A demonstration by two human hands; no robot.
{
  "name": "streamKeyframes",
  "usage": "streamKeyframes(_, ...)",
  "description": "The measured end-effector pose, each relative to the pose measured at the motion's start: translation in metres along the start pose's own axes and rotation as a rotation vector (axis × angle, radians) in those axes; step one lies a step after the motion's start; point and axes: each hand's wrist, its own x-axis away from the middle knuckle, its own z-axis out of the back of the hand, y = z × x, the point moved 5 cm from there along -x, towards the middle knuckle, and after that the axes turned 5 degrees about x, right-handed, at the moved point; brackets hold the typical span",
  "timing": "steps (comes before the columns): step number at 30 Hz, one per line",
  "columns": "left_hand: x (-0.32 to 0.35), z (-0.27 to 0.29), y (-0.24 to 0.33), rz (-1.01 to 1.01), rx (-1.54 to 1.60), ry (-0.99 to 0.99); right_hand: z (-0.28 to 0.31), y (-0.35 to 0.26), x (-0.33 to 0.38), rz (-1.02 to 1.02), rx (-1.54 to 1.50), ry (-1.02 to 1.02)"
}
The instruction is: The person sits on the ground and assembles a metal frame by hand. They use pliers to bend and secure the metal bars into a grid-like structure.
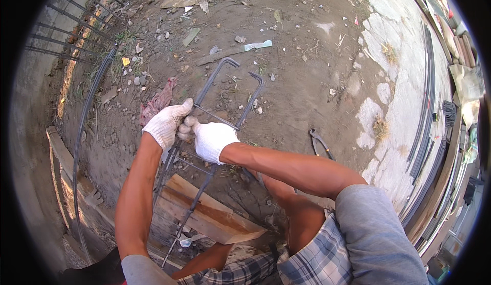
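Observation:
A narrow rebar frame runs from near my legs up to two bent hooked ends, with thin crossbars between its long bars. My left hand, in a white knit glove, is closed around its left long bar beside an upper crossbar. Against it presses my right hand, gloved too, its fingers curled at the same bar. Whatever those right fingers hold is hidden. Below my hands, the frame passes over a wooden plank. Pincers with open jaws lie on the dirt to the right.
A rebar grid leans at the upper left, with long bent bars below it. More bars lie on broken concrete at right. A reddish cloth, stones and scraps litter the dirt. Boards edge the left.

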Motion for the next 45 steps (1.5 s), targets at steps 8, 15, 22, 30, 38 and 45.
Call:
streamKeyframes(8, 0.002, -0.011, -0.001, -0.098, 0.039, 0.239, -0.021, -0.042, 0.029, 0.102, 0.601, 0.209)
streamKeyframes(15, -0.01, 0.026, -0.015, -0.263, 0.075, 0.317, 0.133, -0.068, 0.02, 0.254, 0.042, 0.095)
streamKeyframes(22, 0.012, -0.017, -0.001, -0.437, -0.328, 0.544, 0.093, -0.013, -0.15, 0.228, 0.321, -0.227)
streamKeyframes(30, 0.021, -0.016, -0.004, -0.625, -0.537, 0.544, 0.069, -0.029, -0.171, 0.229, 0.458, -0.572)
streamKeyframes(38, 0.024, -0.043, -0.012, -0.784, -0.837, 0.899, 0.07, -0.021, -0.155, 0.111, 0.339, -0.617)
streamKeyframes(45, 0.022, -0.052, -0.022, -0.875, -0.886, 1.069, 0.096, -0.034, -0.124, 0.104, -0.076, -0.232)
